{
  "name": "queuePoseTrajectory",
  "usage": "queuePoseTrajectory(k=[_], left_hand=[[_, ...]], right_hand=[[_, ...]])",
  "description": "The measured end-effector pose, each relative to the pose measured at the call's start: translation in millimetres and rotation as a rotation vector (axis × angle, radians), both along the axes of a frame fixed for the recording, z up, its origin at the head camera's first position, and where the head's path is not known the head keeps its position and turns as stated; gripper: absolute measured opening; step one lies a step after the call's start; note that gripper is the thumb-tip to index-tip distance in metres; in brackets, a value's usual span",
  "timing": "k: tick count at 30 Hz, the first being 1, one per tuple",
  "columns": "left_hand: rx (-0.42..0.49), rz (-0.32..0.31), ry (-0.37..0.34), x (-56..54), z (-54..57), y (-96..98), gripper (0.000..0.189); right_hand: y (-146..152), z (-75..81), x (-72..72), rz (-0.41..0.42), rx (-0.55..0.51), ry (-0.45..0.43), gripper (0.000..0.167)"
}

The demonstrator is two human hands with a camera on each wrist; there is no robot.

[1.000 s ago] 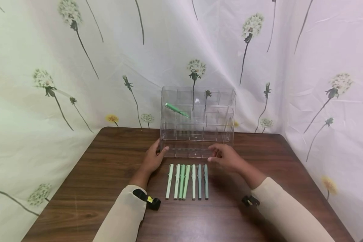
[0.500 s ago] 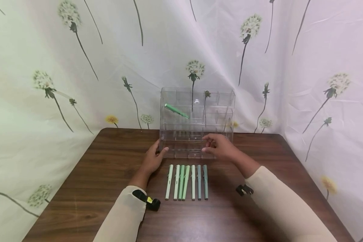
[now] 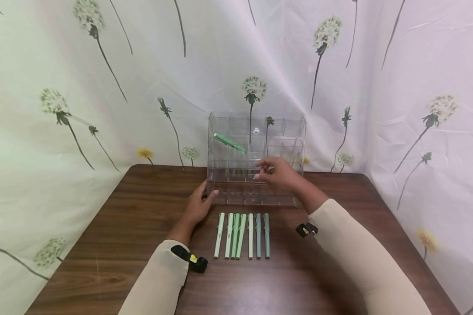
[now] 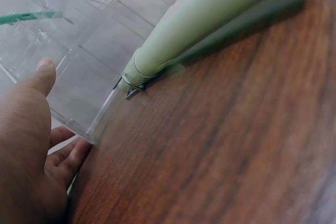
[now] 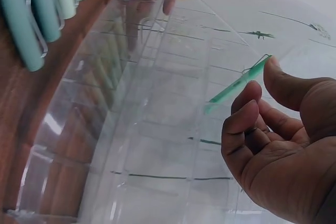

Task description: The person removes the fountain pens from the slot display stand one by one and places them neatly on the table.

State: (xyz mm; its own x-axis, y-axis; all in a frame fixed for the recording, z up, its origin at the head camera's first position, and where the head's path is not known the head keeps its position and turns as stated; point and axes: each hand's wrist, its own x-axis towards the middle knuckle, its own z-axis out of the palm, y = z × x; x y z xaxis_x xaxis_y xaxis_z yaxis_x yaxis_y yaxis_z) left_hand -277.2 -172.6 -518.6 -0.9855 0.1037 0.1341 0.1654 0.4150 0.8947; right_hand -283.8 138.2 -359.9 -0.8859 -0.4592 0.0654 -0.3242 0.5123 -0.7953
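A clear, tiered plastic organizer [image 3: 295,127] stands at the back of the table. My left hand [image 3: 198,206] holds its lower left side, thumb in front and fingers around the outer edge. A green pen [image 3: 229,143] lies slanted across an upper left tier. In front of the organizer, my right hand [image 3: 277,173] is raised with fingers loosely bent and nothing between them. The right wrist view shows that green pen [image 5: 239,85] beyond the thumb tip; whether they touch, I cannot tell.
Several pens lie side by side in front of the organizer, among them a white-green pen [image 3: 219,236], a bright green pen [image 3: 241,236] and a blue-grey pen [image 3: 267,236]. The wooden table [image 3: 142,218] meets a flower-patterned cloth [image 3: 173,52] behind.
My right hand has moved up and left, from the organizer's lower right front toward the slanted green pen. The left hand stays at the organizer's side.
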Motion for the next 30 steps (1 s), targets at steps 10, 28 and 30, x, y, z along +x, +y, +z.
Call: queuePoseTrajectory(k=[10, 28, 30], left_hand=[[-0.019, 0.003, 0.011, -2.9, -2.6, -2.4, 0.072], [-0.032, 0.021, 0.002, -3.2, -2.0, -0.1, 0.071], [-0.033, 0.023, 0.003, -3.1, -1.5, -0.1, 0.071]], right_hand=[[-24, 18.7, -18.0, -0.029, -0.021, 0.023, 0.047], [-60, 35.9, -57.5, -0.158, -0.052, 0.03, 0.049], [-63, 36.8, -58.9, -0.159, -0.061, 0.02, 0.052]])
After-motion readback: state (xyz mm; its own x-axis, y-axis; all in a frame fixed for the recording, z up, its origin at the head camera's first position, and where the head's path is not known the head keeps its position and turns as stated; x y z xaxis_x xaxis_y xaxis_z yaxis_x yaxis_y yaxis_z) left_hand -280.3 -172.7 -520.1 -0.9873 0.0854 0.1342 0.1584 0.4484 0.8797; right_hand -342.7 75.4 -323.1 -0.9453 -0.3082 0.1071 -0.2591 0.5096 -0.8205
